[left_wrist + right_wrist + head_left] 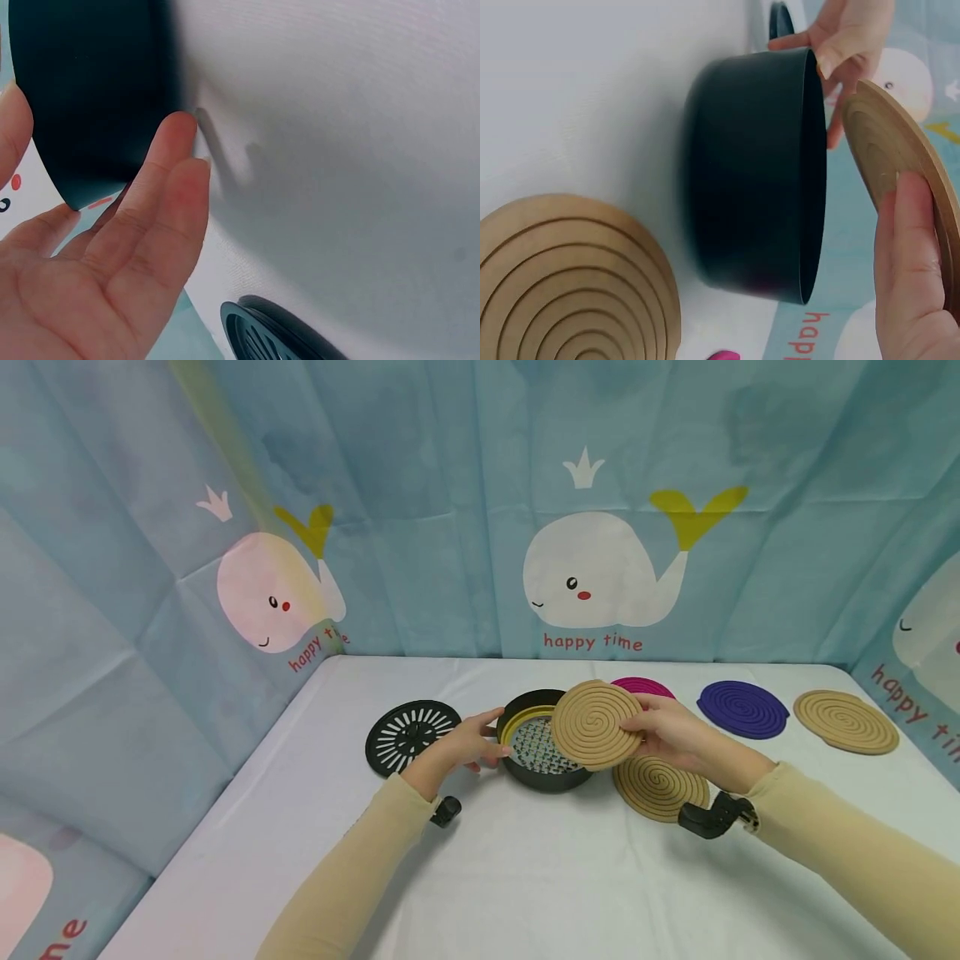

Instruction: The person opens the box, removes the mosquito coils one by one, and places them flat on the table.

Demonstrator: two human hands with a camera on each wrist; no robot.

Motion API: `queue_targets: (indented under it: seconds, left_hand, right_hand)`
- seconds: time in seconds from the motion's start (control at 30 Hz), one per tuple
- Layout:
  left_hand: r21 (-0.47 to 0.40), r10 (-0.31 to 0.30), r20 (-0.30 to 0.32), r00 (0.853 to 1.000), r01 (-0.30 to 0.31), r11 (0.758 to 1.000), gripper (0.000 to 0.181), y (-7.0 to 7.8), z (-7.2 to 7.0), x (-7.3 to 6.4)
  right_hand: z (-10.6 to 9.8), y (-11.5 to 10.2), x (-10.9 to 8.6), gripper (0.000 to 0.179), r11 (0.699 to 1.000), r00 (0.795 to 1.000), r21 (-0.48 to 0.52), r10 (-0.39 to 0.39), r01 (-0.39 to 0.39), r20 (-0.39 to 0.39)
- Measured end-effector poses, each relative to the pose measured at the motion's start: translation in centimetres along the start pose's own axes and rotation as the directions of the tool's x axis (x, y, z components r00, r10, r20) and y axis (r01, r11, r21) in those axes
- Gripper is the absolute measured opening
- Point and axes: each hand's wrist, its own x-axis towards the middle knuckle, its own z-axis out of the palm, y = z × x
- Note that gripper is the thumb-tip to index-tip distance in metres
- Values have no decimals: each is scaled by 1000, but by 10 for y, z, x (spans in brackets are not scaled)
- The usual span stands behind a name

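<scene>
A tan mosquito coil (pixel 592 727) is pinched at its right edge by my right hand (pixel 671 732), raised and tilted over the right part of a round black tin (pixel 551 782). In the right wrist view the coil (pixel 891 135) stands edge-on beside the tin's rim. The tin is uncovered, with a yellow ring and a metal mesh (pixel 536 747) inside; the coil hides some of that mesh. My left hand (pixel 463 745) touches the tin's left side, thumb at the rim and fingers (pixel 169 142) mostly straight along the outer wall.
A slotted black lid (pixel 390 739) lies left of the tin. Another tan coil (pixel 660 789) lies under my right wrist. Farther back are a magenta coil (pixel 637 684), partly hidden, a purple coil (pixel 742 710) and a tan coil (pixel 846 721). A whale-print curtain (pixel 442 585) backs the white table (pixel 525 877).
</scene>
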Motion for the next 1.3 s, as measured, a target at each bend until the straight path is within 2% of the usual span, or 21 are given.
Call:
queue_targets:
  seconds: [0.27, 0.5, 0.67, 0.9, 1.3]
  left_hand:
    - [31, 4, -13, 1000, -3, 1000, 78, 0, 1, 0]
    - [37, 4, -8, 1000, -3, 999, 79, 1, 1, -1]
    - [35, -3, -12, 1000, 3, 999, 78, 1, 1, -1]
    - [29, -7, -15, 1000, 7, 1000, 78, 2, 1, -1]
    - [41, 0, -9, 1000, 1, 999, 79, 1, 0, 2]
  right_hand:
    - [-8, -6, -17, 65, 999, 999, -52, 5, -8, -43]
    - [-22, -9, -30, 63, 988, 996, -153, -29, 16, -85]
    - [-31, -11, -37, 64, 986, 994, -166, -31, 14, -105]
    - [-45, -10, -45, 67, 990, 991, -143, -30, 11, -129]
    - [-75, -6, -58, 73, 1000, 987, 2, -7, 8, -161]
